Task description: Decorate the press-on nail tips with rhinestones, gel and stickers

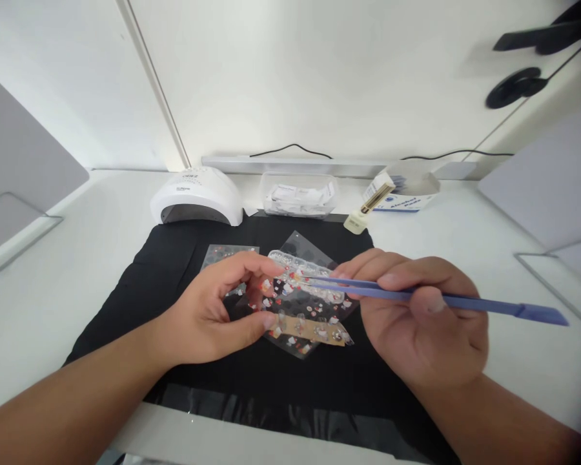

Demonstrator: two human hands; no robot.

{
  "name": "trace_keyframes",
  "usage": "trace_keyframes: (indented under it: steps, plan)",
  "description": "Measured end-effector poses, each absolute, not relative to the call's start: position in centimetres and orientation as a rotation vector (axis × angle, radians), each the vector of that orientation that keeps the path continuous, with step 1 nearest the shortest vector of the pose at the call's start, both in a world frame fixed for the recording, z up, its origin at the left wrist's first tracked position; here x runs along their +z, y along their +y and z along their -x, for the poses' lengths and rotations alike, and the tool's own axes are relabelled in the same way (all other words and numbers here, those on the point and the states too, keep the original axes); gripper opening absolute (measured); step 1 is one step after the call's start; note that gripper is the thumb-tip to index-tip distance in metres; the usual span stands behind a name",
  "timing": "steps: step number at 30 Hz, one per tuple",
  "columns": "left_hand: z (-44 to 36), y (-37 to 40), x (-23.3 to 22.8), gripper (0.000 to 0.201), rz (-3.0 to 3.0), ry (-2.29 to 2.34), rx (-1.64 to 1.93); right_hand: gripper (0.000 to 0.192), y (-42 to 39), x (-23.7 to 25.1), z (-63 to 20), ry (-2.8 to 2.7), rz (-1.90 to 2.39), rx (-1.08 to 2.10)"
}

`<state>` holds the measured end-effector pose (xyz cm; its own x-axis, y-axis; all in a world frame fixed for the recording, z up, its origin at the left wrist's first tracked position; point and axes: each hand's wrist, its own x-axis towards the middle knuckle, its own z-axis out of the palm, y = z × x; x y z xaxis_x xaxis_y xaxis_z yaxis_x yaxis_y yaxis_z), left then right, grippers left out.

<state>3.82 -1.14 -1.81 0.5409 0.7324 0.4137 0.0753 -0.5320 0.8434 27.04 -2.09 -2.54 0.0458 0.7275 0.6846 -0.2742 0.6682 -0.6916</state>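
Observation:
My right hand (421, 310) holds purple-blue tweezers (411, 294) between thumb and fingers. Their fine tips point left, over a clear plastic case (319, 271) with small shiny pieces inside. My left hand (223, 307) curves around the left edge of a clear sticker sheet (314, 307) with red and white figures. Some fingers seem to lie behind the sheet, while the thumb sits in front. Close to that thumb is a brown strip (310, 329) bearing several clear, nail-shaped pieces. I cannot make out whether the tweezer tips grip anything.
A black mat (184, 258) covers the white table (29, 323). Another sticker sheet (230, 254) lies left. Along the back stand a white nail lamp (196, 194), a clear box of packets (297, 194), a bottle with a gold cap (356, 221) and an alcohol pads box (411, 200).

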Motion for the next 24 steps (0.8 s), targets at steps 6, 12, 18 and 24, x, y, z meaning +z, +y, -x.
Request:
trace_keyframes:
  steps: [6,12,18,24]
  plan:
    - [-3.94,-0.90,-1.45,0.041,-1.978,0.659,0.981,0.022,-2.19,-2.58,-26.87,-1.340,0.413,0.790]
    - [-4.01,-0.96,-1.37,0.047,-1.962,0.602,0.984,0.021,-2.03,-2.70,-26.89,-1.331,0.423,0.773]
    - [-3.89,-1.03,-1.47,0.042,-1.995,0.560,0.973,0.020,-1.77,-2.87,-27.00,-1.288,0.450,0.796]
    - [-3.94,-1.02,-1.28,0.029,-2.002,0.598,0.979,0.019,-1.73,-2.86,-26.97,-1.272,0.452,0.790]
